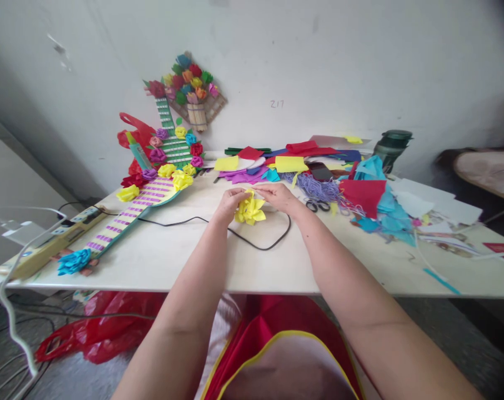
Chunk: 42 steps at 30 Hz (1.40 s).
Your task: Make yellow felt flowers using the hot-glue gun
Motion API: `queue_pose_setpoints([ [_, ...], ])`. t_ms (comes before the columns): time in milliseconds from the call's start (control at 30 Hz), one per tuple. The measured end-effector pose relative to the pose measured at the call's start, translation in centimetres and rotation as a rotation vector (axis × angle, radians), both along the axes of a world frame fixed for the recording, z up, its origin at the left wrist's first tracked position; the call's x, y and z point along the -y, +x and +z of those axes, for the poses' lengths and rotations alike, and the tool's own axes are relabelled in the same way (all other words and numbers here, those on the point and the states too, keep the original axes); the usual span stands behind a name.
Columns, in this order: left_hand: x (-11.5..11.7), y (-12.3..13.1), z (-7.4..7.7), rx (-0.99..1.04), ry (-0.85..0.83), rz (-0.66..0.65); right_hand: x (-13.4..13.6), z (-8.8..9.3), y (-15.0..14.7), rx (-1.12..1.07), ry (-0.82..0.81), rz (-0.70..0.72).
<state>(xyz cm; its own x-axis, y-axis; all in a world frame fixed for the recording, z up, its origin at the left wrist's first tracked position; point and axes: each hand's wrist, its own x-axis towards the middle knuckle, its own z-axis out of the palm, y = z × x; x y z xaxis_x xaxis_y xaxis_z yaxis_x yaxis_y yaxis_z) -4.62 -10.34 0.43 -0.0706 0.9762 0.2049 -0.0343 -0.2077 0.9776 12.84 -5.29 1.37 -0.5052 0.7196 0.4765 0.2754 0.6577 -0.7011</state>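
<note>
A yellow paper flower [250, 210] with pointed petals hangs between my two hands, above the white table [185, 261]. My left hand [234, 201] is closed on the flower's upper left side. Close beside it, my right hand [277, 195] has its thumb and fingers pinched together at the flower's top right; what lies between those fingertips is too small to make out. A black cable [260, 248] loops on the table just below the flower.
Paper-flower decorations [174, 150] and a power strip [47, 250] are at the left. Coloured paper sheets [291, 164], purple strings [318, 188], scissors [317, 206] and a dark bottle [391, 150] lie or stand at the back and right. A red bag [110, 325] hangs below.
</note>
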Motion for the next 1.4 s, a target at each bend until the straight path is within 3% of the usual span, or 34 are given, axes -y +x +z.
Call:
queue_pose_setpoints([
  [700, 0.30, 0.23, 0.37, -0.003, -0.010, -0.046, 0.44, 0.47, 0.22, -0.004, -0.002, 0.023],
  [1400, 0.11, 0.26, 0.33, 0.030, -0.003, -0.011, 0.63, 0.74, 0.23, -0.031, -0.065, 0.130],
])
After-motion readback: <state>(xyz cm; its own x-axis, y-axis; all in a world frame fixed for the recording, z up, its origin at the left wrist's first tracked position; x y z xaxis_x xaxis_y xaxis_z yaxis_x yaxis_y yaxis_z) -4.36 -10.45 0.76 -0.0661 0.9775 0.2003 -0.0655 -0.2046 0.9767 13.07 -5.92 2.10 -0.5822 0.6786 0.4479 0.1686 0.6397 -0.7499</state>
